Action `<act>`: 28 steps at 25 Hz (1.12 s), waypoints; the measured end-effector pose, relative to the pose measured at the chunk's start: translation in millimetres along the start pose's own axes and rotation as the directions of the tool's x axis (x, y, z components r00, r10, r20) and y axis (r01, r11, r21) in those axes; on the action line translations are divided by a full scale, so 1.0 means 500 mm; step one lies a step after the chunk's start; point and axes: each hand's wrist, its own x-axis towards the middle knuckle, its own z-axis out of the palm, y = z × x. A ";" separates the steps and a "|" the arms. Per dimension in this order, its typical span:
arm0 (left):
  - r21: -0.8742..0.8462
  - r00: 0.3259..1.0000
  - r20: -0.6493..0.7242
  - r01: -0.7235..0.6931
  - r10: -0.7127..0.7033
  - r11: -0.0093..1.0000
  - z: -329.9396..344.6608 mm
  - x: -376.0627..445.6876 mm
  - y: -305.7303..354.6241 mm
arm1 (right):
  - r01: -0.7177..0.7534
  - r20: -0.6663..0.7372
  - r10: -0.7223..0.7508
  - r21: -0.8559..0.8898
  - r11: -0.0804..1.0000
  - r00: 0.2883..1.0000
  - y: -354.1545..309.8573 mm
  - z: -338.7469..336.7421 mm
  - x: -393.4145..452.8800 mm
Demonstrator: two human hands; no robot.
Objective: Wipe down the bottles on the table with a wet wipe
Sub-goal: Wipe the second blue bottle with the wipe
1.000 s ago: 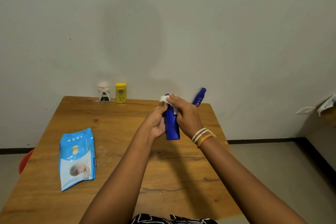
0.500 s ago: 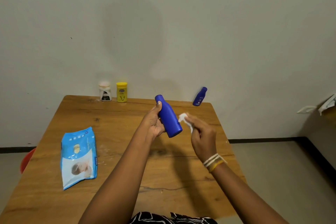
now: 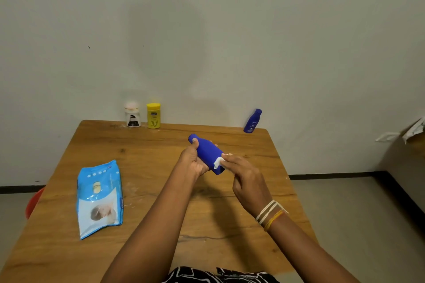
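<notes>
My left hand (image 3: 194, 159) grips a large blue bottle (image 3: 207, 151), tilted with its cap pointing up and to the left, above the wooden table (image 3: 149, 190). My right hand (image 3: 247, 179) pinches a small white wet wipe (image 3: 218, 162) and presses it against the bottle's lower end. At the table's far edge stand a small blue bottle (image 3: 252, 121) on the right, a yellow bottle (image 3: 153, 115) and a white jar (image 3: 132, 114) on the left.
A blue and white wet wipe pack (image 3: 100, 197) lies flat on the left half of the table. A red object (image 3: 33, 202) shows beyond the table's left edge. The wall stands right behind the table. A cardboard box (image 3: 414, 131) sits at the far right.
The big blue bottle has tilted from upright to slanted. My right hand pulled away from its top with the wipe, then came back onto the bottle's lower end.
</notes>
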 end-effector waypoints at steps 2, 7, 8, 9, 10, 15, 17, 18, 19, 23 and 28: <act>-0.035 0.999 -0.034 0.009 -0.010 0.999 0.003 0.000 0.001 | 0.025 -0.040 -0.027 -0.030 0.999 0.999 0.004 -0.017 0.001; -0.138 0.996 -0.090 0.006 -0.019 0.990 0.038 -0.004 -0.010 | -0.248 -0.206 0.283 0.181 0.952 0.937 -0.018 0.010 0.052; -0.146 0.995 -0.094 0.008 -0.022 0.989 0.042 -0.005 -0.015 | -0.252 -0.199 0.282 0.163 0.954 0.939 -0.033 0.026 0.049; -0.143 0.995 -0.103 0.003 -0.018 0.990 0.045 -0.004 -0.017 | -0.232 -0.198 0.255 0.133 0.964 0.947 -0.045 0.042 0.040; -0.142 0.993 -0.115 -0.006 -0.011 0.990 0.045 -0.003 -0.018 | -0.205 -0.196 0.222 0.103 0.973 0.955 -0.050 0.056 0.026; -0.072 0.986 -0.160 -0.051 0.039 0.996 0.028 0.003 0.000 | -0.217 -0.256 0.283 0.256 0.942 0.924 -0.017 0.040 -0.021; 0.056 0.980 -0.184 -0.071 0.080 0.996 0.026 0.004 0.001 | -0.231 -0.309 0.324 0.302 0.925 0.894 0.000 0.017 0.008; 0.114 0.976 -0.197 -0.074 0.095 0.991 0.027 0.005 0.000 | -0.198 -0.275 0.272 0.268 0.943 0.922 0.001 0.009 0.028; 0.153 0.976 -0.196 -0.065 0.095 0.986 0.029 0.006 -0.001 | -0.136 -0.191 0.177 0.210 0.968 0.965 -0.005 0.006 0.048; 0.151 0.989 -0.146 0.015 0.007 0.988 0.034 0.000 0.003 | 0.109 0.226 -0.106 0.001 0.994 0.968 -0.024 0.018 0.079; 0.191 0.985 -0.169 -0.012 0.044 0.982 0.008 0.004 0.010 | 0.243 0.104 -0.234 -0.092 0.966 0.967 0.005 0.007 -0.013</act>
